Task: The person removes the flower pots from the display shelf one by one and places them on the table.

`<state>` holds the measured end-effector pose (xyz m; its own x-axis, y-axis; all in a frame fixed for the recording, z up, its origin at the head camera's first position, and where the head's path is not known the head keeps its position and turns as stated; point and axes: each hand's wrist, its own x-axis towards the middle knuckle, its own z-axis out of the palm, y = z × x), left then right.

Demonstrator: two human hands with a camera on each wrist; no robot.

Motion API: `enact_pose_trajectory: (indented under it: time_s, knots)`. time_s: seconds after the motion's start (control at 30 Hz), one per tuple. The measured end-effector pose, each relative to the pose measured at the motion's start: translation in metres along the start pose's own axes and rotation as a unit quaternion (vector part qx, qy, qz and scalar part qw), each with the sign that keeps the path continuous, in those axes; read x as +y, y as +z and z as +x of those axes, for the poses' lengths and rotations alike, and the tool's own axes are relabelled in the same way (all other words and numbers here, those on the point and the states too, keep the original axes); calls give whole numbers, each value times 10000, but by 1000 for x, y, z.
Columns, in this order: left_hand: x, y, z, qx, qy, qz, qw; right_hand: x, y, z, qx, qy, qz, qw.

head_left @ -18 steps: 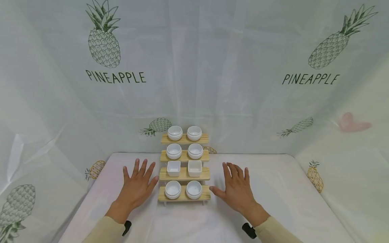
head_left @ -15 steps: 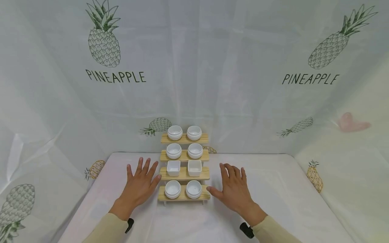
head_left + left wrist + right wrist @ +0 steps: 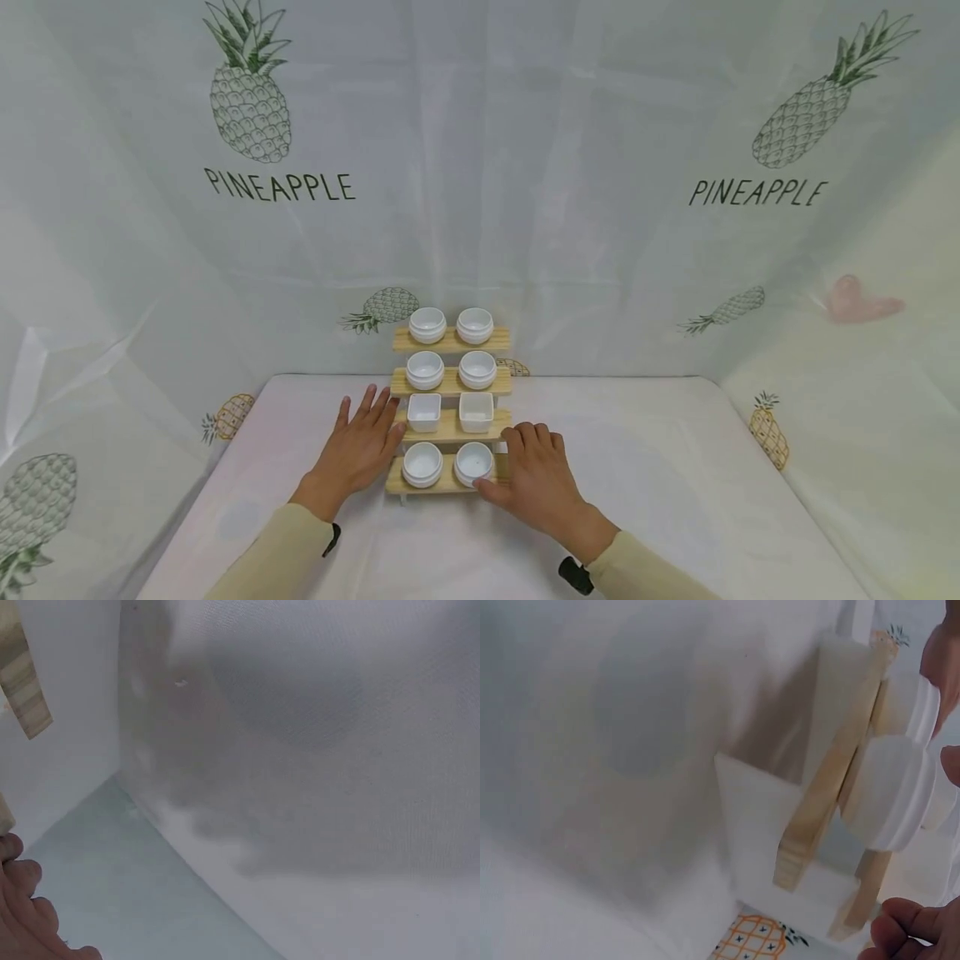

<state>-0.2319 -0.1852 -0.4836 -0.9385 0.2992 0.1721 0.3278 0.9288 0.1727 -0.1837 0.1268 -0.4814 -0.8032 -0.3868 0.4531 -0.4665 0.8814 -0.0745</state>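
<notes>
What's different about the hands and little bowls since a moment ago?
The left hand moved right, to the left side of the four-tier wooden stand; the right hand moved left, to its right side, with the thumb by the bottom-right round bowl. Whether the right hand grips anything is unclear. The stand and its eight white bowls stayed put.

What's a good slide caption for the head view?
Left hand and right hand flank a four-tiered stand bearing eight white dishes.

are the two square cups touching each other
Apart. The head view shows a strip of bare shelf between the left cup and the right cup.
</notes>
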Motion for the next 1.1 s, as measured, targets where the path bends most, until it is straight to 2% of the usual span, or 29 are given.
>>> enact_pose_trajectory:
  time_s: [0.33,0.5,0.8,0.93,1.1]
  knots:
    - [3,-2,2,-253,60,204,9995,-13,9,6,192,-195,-105,9996]
    - [4,-4,2,-203,107,231,9995,-17,11,9,140,-199,-254,9994]
    - [0,3,4,-301,110,276,9991,-22,14,12,-100,-80,-591,9982]
    - [-2,5,4,-275,99,327,9990,-22,14,13,-80,-85,-615,9980]
    - [-2,6,2,-160,99,154,9997,-19,6,11,32,-163,-632,9979]
